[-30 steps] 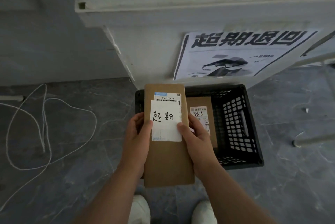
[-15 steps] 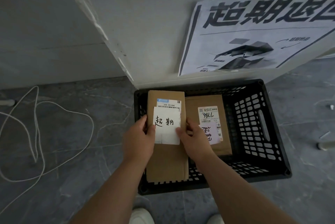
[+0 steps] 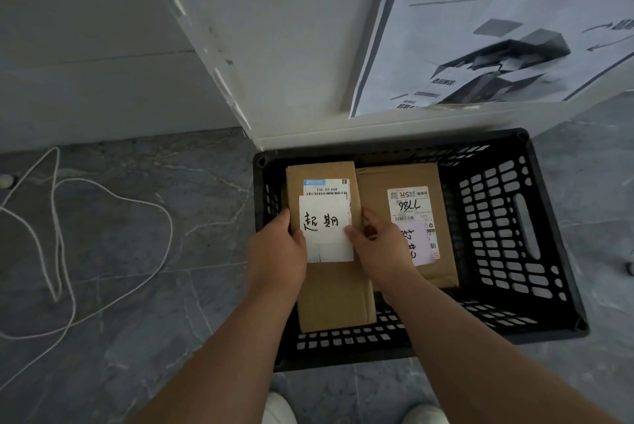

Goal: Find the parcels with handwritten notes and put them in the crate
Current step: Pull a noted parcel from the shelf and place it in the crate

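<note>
A black slatted crate (image 3: 521,235) sits on the floor against a white panel. Inside its left half lies a long brown parcel (image 3: 334,289) with a white handwritten note (image 3: 326,228) over its shipping label. My left hand (image 3: 276,252) grips the parcel's left edge and my right hand (image 3: 380,248) grips its right edge, thumbs on the note. A second brown parcel (image 3: 408,176) lies flat beside it in the crate, with a printed label and a pale handwritten note partly hidden by my right hand.
A white panel (image 3: 291,46) rises just behind the crate, with a large printed poster (image 3: 497,29) taped to it. A loose white cord (image 3: 68,252) loops over the grey stone floor at the left. My white shoes (image 3: 278,410) show at the bottom.
Both hands have lowered the parcel from above the crate's near rim down into the crate's left half. The view has come closer to the crate.
</note>
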Tool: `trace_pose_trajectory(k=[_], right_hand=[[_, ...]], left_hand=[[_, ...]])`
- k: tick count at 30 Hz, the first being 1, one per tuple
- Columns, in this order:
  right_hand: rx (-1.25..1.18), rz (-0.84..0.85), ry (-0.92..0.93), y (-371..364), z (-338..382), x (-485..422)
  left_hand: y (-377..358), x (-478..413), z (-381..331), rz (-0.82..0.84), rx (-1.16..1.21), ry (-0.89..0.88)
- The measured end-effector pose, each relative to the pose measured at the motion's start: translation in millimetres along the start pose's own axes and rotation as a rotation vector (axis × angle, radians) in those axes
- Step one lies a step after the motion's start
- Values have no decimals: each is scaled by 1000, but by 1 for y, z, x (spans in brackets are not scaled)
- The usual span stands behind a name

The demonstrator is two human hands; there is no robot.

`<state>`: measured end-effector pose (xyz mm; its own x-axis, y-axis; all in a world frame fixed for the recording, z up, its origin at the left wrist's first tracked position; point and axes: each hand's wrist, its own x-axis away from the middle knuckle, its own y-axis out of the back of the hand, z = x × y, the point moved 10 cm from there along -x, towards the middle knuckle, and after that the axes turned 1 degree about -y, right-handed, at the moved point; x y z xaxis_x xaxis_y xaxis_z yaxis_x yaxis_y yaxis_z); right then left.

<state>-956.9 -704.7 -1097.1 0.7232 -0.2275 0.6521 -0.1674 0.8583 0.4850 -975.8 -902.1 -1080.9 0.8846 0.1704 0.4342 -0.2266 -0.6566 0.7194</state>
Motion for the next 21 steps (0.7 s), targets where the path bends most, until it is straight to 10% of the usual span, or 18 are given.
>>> trace_pose_trajectory(k=[21], right_hand=[[-200,-100,27,38,53,70]], left_hand=[[63,55,-60,-62,145,2]])
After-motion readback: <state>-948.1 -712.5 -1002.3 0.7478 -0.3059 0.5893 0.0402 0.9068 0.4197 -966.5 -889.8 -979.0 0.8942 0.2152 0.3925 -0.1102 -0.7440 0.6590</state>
